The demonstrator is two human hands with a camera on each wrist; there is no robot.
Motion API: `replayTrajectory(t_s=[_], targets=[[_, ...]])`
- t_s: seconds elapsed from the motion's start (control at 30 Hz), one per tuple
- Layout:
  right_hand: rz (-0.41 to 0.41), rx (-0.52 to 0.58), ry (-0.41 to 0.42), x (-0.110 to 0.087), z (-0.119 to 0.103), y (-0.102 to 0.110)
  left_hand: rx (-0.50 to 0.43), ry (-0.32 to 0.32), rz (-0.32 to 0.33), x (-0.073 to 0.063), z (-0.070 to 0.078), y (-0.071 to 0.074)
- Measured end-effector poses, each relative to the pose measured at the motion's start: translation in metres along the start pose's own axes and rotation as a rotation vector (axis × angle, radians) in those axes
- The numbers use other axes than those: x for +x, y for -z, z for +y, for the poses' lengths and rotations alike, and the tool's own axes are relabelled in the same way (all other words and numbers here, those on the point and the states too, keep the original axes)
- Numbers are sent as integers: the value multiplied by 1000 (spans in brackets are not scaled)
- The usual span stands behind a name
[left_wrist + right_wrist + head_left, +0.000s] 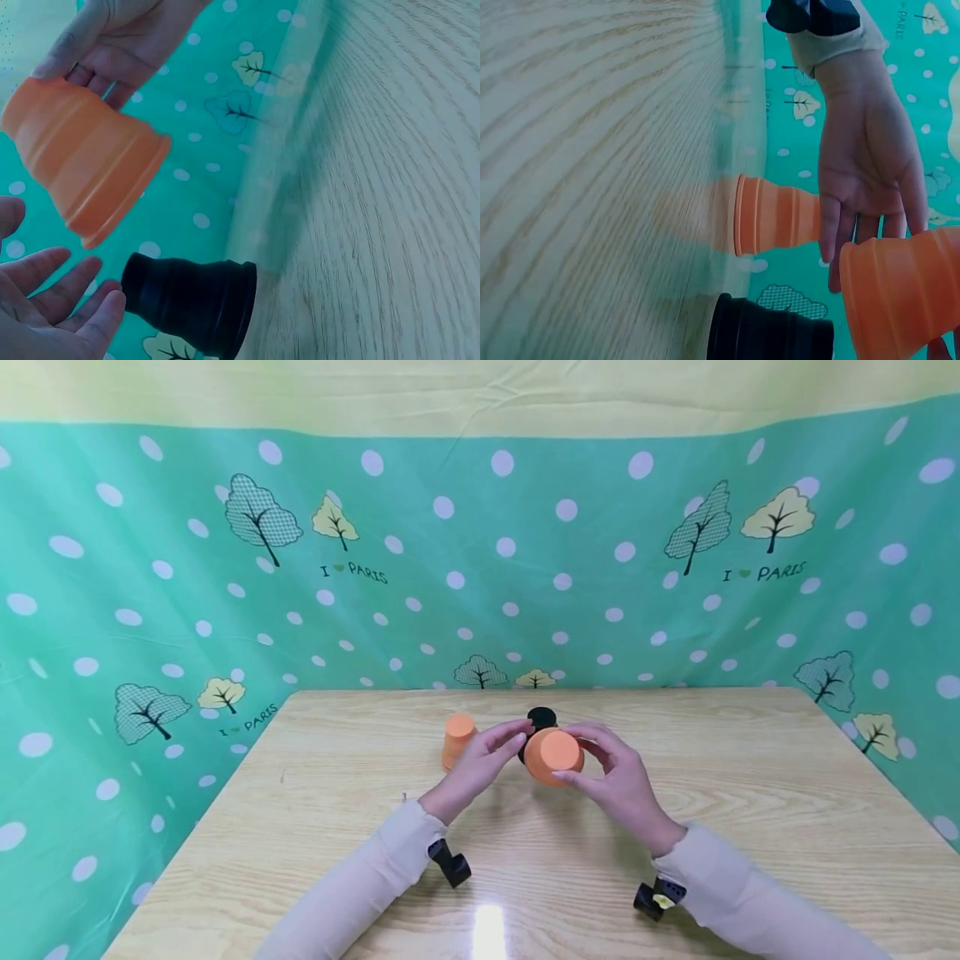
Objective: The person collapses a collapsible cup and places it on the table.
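My right hand (618, 781) grips an orange ridged cup (559, 752) between thumb and fingers, its wide rim tilted downward. It is held above the table, as the left wrist view shows the cup (86, 157) apart from the wood. My left hand (480, 768) is beside it with fingers loosely extended, holding nothing. Just beyond the fingertips, a black ridged cup (191, 304) stands upside down on its wide rim; the held cup partly hides it in the head view. Behind my left hand, a second orange cup (459, 735) also stands upside down.
The pale wooden table (337, 793) has its far edge against a green dotted curtain (420, 543) with printed trees. Dark camera mounts (450, 864) sit on both wrists. A bright light reflection (489, 931) lies on the near tabletop.
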State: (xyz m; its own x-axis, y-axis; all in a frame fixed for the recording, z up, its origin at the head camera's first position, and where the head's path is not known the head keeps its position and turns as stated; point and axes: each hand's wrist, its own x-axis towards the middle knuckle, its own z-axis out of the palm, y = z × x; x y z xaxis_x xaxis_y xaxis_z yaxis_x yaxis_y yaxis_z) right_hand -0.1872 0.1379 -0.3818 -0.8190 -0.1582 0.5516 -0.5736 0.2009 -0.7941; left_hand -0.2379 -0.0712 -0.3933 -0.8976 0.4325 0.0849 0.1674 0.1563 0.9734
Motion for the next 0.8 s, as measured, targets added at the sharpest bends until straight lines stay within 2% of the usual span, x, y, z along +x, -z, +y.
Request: replayTrajectory(t_s=[0.27,0.3,0.63,0.8], targets=[[-16,-27,33,-2,-2,-5,-42,61,-25,3,4,-4],[-14,-23,35,-2,-2,-5,-39,61,-21,6,-1,-4],[-38,13,54,-3,0,-8,-25,58,-27,7,-2,-5],[-66,17,53,-4,0,-7,-63,37,-47,6,-5,-4]])
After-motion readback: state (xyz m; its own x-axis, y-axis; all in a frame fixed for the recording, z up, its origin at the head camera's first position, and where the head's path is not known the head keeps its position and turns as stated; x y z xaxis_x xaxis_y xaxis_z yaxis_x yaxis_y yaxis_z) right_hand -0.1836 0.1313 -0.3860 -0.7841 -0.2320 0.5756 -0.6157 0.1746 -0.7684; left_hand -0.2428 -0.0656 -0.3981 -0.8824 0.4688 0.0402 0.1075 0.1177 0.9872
